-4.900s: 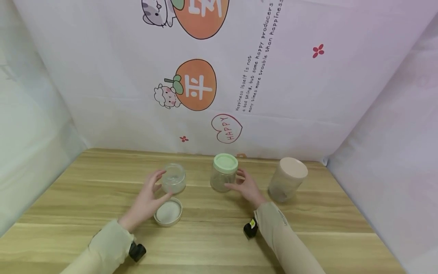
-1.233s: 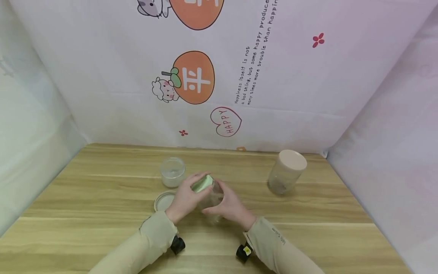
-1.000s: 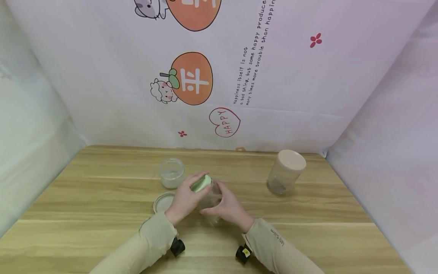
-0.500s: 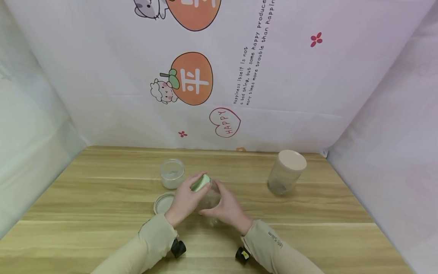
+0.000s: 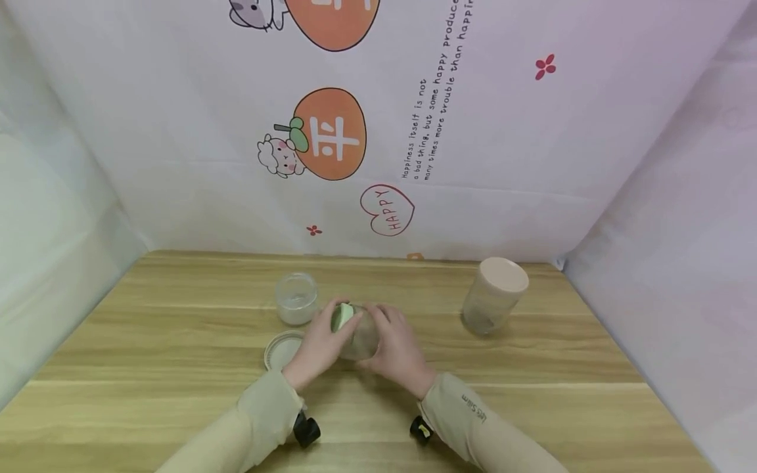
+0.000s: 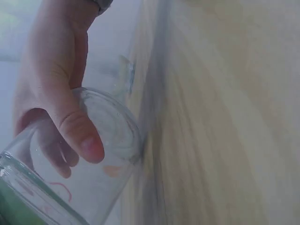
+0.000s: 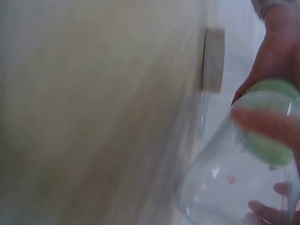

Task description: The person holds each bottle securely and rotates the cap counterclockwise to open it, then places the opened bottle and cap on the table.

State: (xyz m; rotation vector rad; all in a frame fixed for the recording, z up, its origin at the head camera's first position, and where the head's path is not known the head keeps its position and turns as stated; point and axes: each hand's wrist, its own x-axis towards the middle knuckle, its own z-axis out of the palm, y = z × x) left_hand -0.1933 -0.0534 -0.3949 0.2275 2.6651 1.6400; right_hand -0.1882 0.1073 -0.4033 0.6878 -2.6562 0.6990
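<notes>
A clear jar (image 5: 362,338) with a pale green lid (image 5: 345,315) is held between both hands, tilted with the lid end toward the left. My left hand (image 5: 319,341) grips the lid, its fingers and thumb around the rim. Around the jar's body curls my right hand (image 5: 399,345); its thumb and fingers press the glass in the left wrist view. The lid (image 7: 272,147) sits at the jar's mouth in the right wrist view; whether it is loose I cannot tell. Close to my left hand are a small lidless jar (image 5: 297,299) and an upturned off-white lid (image 5: 282,351).
A taller clear jar (image 5: 491,309) with a beige lid (image 5: 504,274) stands at the right on the wooden table (image 5: 562,394). A printed white cloth (image 5: 485,217) hangs behind the table, with more white cloth at both sides.
Earlier the green-lidded jar stood upright with my right hand beside it. Both hands have since gripped it and brought it nearer. In the last half second it has tipped further over.
</notes>
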